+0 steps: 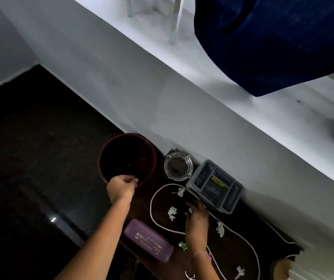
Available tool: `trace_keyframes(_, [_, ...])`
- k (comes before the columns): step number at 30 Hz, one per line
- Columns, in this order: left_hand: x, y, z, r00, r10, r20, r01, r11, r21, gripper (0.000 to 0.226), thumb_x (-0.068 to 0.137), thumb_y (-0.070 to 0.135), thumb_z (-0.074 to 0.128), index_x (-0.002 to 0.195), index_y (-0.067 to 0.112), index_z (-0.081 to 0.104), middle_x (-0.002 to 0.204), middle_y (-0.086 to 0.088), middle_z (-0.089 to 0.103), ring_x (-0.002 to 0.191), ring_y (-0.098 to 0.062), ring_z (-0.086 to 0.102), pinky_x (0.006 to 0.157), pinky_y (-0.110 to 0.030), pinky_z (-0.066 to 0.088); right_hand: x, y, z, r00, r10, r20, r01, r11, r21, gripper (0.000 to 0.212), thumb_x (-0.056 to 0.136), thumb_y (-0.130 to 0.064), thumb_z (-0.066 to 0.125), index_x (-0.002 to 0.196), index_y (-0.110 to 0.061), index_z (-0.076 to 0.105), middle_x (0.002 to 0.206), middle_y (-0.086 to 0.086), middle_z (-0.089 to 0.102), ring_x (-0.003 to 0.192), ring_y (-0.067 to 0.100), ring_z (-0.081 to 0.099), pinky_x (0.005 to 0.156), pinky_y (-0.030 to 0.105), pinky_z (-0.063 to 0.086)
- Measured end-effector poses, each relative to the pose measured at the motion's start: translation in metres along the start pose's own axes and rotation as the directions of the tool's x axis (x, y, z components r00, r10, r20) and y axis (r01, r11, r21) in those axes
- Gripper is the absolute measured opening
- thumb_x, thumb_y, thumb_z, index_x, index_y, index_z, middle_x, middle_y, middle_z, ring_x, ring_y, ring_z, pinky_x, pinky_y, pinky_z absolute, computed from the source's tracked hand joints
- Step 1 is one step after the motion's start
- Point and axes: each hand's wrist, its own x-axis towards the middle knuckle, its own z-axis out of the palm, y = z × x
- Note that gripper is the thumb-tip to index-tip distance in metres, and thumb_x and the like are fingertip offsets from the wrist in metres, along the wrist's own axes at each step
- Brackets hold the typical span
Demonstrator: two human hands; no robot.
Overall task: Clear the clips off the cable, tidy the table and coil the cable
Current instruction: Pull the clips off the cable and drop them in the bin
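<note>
On a dark table point(141, 207) seen from the head camera, a person's two bare forearms reach forward. The left hand point(122, 185) hovers over the near rim of a dark red bin point(127, 158), with its fingers curled and its thumb against the fingertips; whether it pinches anything cannot be told. The right hand point(196, 218) rests back-up on the table inside a loop of white cable point(152, 201), which curves round it and trails back past the wrist. A small white scrap point(190, 210) sits between its thumb and forefinger; a grip cannot be made out. More crumpled scraps point(172, 212) lie just left of, beyond and to the right of this hand. Just beyond its fingertips stands a grey compartment tray point(215, 186), with a glass ashtray point(178, 167) to the left of that. Between the two forearms lies a purple case point(148, 242).
</note>
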Motion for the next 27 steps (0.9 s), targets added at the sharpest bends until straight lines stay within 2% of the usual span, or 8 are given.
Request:
trace_keyframes(5, [-0.004,-0.006,-0.003,1.0,-0.021,0.019,0.022,0.998,-0.065,0.014,0.079,0.0,0.067,0.092,0.003,0.07,0.078,-0.01,0.069,0.072,-0.021,0.068,0.073,-0.031,0.056,0.003,0.006,0.001,0.999,-0.034,-0.008,0.034,0.999,-0.01,0.053,0.074,0.021,0.045,0.115,-0.007,0.064,0.124,0.011,0.056,0.112,0.026,0.055,0.094,0.031,0.047])
trace_keyframes(8, [-0.009,-0.008,-0.003,0.998,-0.052,0.034,0.055,0.993,-0.102,0.01,0.079,-0.001,0.067,0.086,0.003,0.071,0.07,-0.005,0.068,0.069,-0.02,0.068,0.073,-0.031,0.057,0.004,0.004,-0.008,0.989,0.147,-0.035,-0.136,0.967,0.214,0.029,0.08,0.009,0.055,0.094,-0.012,0.07,0.106,0.007,0.067,0.091,0.019,0.063,0.076,0.023,0.046])
trace_keyframes(11, [-0.02,-0.006,-0.003,0.992,-0.107,0.066,0.115,0.983,-0.144,0.005,0.079,-0.001,0.067,0.081,0.002,0.071,0.067,-0.005,0.066,0.064,-0.017,0.066,0.065,-0.028,0.056,0.002,-0.013,-0.017,0.927,0.373,-0.045,-0.297,0.802,0.518,0.016,0.075,-0.004,0.071,0.069,-0.018,0.067,0.074,-0.005,0.069,0.072,0.01,0.064,0.063,0.018,0.043])
trace_keyframes(14, [-0.034,0.0,-0.003,0.937,-0.276,0.212,0.328,0.906,-0.268,0.006,0.08,-0.001,0.067,0.084,-0.005,0.066,0.067,-0.01,0.063,0.06,-0.018,0.062,0.051,-0.021,0.055,-0.005,-0.047,-0.017,0.827,0.55,0.118,-0.431,0.486,0.76,0.022,0.065,-0.012,0.082,0.059,-0.019,0.062,0.066,-0.001,0.069,0.06,0.012,0.064,0.061,0.025,0.05])
trace_keyframes(19, [-0.054,0.013,-0.006,0.776,-0.4,0.488,0.582,0.751,-0.31,0.014,0.082,0.007,0.067,0.077,-0.004,0.061,0.066,-0.016,0.064,0.057,-0.024,0.063,0.082,-0.039,0.054,-0.014,-0.097,-0.007,0.906,0.39,0.164,-0.338,0.437,0.834,0.022,0.068,-0.009,0.08,0.062,-0.022,0.064,0.069,-0.002,0.07,0.069,0.014,0.067,0.072,0.024,0.051])
trace_keyframes(21, [-0.055,0.016,-0.009,0.778,-0.365,0.51,0.573,0.747,-0.339,0.012,0.081,0.006,0.068,0.081,-0.005,0.062,0.067,-0.015,0.064,0.052,-0.021,0.065,0.077,-0.036,0.057,-0.015,-0.11,-0.006,0.931,0.333,0.152,-0.305,0.479,0.823,0.02,0.071,-0.009,0.078,0.07,-0.024,0.065,0.07,-0.008,0.07,0.071,0.006,0.068,0.072,0.021,0.052])
trace_keyframes(24, [-0.05,0.018,-0.014,0.803,-0.339,0.49,0.54,0.761,-0.359,0.026,0.081,-0.001,0.066,0.104,-0.01,0.06,0.073,-0.015,0.06,0.076,-0.025,0.063,0.072,-0.034,0.051,-0.016,-0.12,-0.002,0.946,0.264,0.186,-0.296,0.478,0.827,0.023,0.078,-0.002,0.069,0.088,-0.022,0.066,0.078,-0.007,0.072,0.078,0.003,0.068,0.073,0.015,0.051])
trace_keyframes(27, [-0.041,0.018,-0.019,0.821,-0.342,0.457,0.523,0.773,-0.36,0.028,0.08,-0.009,0.063,0.107,-0.013,0.06,0.07,-0.015,0.061,0.085,-0.031,0.063,0.069,-0.034,0.052,-0.013,-0.126,0.003,0.964,0.129,0.233,-0.266,0.481,0.835,0.03,0.083,-0.001,0.064,0.103,-0.024,0.062,0.09,-0.004,0.073,0.088,-0.001,0.066,0.082,0.015,0.05])
